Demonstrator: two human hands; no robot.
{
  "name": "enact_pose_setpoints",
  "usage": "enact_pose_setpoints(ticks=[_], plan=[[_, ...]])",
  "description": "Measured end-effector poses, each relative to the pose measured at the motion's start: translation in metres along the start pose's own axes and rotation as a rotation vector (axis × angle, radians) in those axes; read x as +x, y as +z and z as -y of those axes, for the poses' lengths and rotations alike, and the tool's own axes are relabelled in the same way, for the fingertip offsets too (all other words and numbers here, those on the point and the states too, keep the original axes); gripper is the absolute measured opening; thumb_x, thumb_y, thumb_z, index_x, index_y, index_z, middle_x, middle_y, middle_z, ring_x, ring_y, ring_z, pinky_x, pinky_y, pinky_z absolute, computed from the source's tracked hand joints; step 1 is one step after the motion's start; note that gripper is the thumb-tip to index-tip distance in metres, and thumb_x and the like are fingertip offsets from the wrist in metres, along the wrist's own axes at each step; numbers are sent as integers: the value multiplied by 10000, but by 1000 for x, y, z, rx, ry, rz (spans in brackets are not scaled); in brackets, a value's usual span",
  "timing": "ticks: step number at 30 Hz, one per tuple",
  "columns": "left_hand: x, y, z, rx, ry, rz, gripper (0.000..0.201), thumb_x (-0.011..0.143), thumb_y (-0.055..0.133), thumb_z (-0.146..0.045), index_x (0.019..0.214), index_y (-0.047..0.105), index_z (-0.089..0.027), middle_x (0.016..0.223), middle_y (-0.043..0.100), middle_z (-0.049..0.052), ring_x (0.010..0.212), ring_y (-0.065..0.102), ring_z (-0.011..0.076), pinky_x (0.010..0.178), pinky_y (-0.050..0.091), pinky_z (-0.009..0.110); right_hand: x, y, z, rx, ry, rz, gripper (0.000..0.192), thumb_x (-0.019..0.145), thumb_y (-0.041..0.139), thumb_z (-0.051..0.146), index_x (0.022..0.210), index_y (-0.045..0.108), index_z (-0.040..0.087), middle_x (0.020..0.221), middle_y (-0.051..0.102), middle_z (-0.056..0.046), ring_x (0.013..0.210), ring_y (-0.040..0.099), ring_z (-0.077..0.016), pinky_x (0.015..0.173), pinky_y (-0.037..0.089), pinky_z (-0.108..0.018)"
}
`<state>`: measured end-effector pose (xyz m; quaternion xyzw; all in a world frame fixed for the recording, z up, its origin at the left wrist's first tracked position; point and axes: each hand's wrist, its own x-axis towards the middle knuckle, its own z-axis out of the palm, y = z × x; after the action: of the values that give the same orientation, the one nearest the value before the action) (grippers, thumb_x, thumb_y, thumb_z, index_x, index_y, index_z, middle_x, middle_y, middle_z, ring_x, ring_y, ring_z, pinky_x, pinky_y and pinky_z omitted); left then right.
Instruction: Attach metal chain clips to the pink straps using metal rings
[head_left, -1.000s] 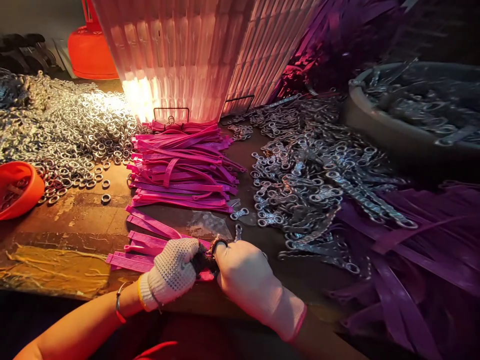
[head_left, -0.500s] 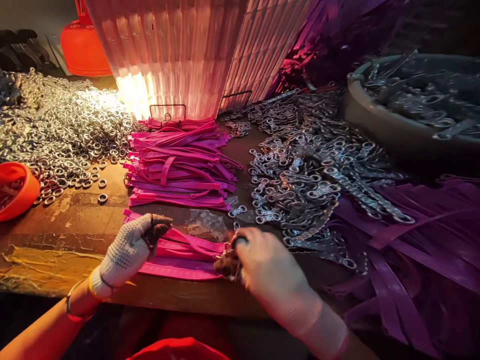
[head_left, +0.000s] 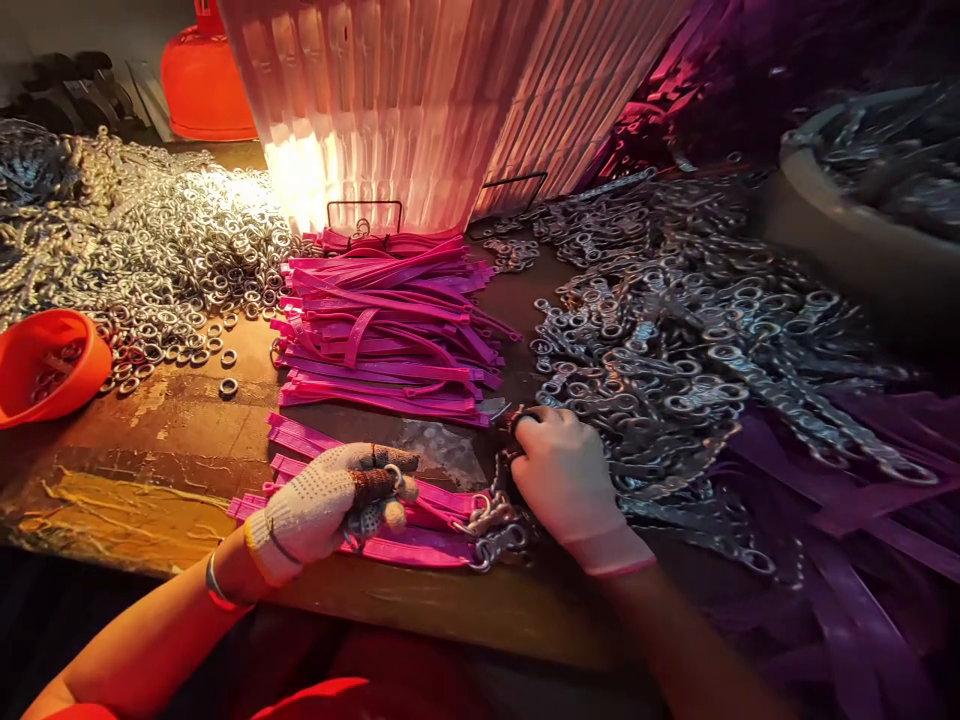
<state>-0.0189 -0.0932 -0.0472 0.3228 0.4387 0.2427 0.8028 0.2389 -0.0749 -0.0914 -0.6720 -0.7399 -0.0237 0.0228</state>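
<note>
Scanning from 9 o'clock, I see my left hand [head_left: 330, 505] curled and pinching pink straps [head_left: 420, 520] flat on the bench [head_left: 180, 440]. At 3 o'clock of it, my right hand [head_left: 566, 480] closes on metal clips [head_left: 491, 525] beside the clip pile [head_left: 675, 350].

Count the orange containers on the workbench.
2: an orange bowl at the left edge holding rings, and an orange container at the back left, partly cut off. Others may be hidden.

Left hand [head_left: 330, 505], gloved, fingers curled with thumb tip exposed, at the tabletop's near edge; forearm bare, wrist banded. Right hand [head_left: 566, 480], gloved, palm down, fingers bent forward, just inward of that edge.
</note>
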Motion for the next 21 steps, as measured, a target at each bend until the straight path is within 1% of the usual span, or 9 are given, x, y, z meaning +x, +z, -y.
enact_pose_setpoints(ticks=[2,4,7,11,14,16,17,19,21], plan=[[-1,1,0,135,16,-57,311,882,612,-430,1002,633,-145,642,638,-1,364,410,37,322,246,148,-13,-1,0,167,18,-133,357,720,450,2,980,687,61,1030,679,-213,971,622,-310,804,470,-381],[0,4,2,239,57,-98,355,901,569,-487,857,617,-138,510,562,-28,331,353,34,324,222,152,-28,-4,6,395,12,-198,430,758,441,27,1127,652,91,994,706,-155,920,654,-268,813,501,-364],[5,10,9,233,143,-131,381,869,609,-515,777,566,-149,553,572,-27,384,398,38,364,258,153,-46,-12,29,728,-32,-174,401,850,466,121,1226,598,170,992,724,-84,875,677,-225,791,535,-335],[9,21,15,178,230,-128,382,852,646,-496,738,510,-157,577,528,-46,436,398,39,409,284,160,-55,-20,68,1015,-87,-84,327,908,507,217,1225,584,199,1101,705,-93,1003,659,-221,885,528,-348],[7,24,15,234,225,-72,347,886,598,-490,813,551,-155,594,525,-47,453,399,48,429,302,169,-56,-20,80,1089,-89,-80,325,871,444,122,1116,635,216,1029,713,-72,1001,653,-216,896,523,-356],[5,21,15,353,235,-26,297,885,608,-449,906,578,-155,678,572,-28,518,444,63,478,348,178,-57,-20,78,1067,-51,-67,334,818,427,77,1024,651,215,924,704,-56,923,654,-210,851,529,-340],[3,18,15,440,268,-13,261,872,631,-407,929,585,-157,729,596,-15,575,478,77,523,378,185,-58,-21,76,1044,-41,-49,323,797,427,67,978,652,213,887,692,-50,890,646,-207,832,526,-331],[1,14,16,642,359,-23,168,845,653,-308,903,602,-159,800,626,7,694,522,108,619,409,205,-60,-25,74,991,-50,-26,290,771,424,58,887,643,208,837,661,-46,833,621,-200,796,515,-317],[0,12,16,735,401,-57,123,843,636,-271,815,591,-160,770,616,7,702,515,113,622,394,207,-62,-29,75,943,-90,-36,263,755,422,61,828,631,204,808,632,-47,791,594,-198,765,502,-314]])
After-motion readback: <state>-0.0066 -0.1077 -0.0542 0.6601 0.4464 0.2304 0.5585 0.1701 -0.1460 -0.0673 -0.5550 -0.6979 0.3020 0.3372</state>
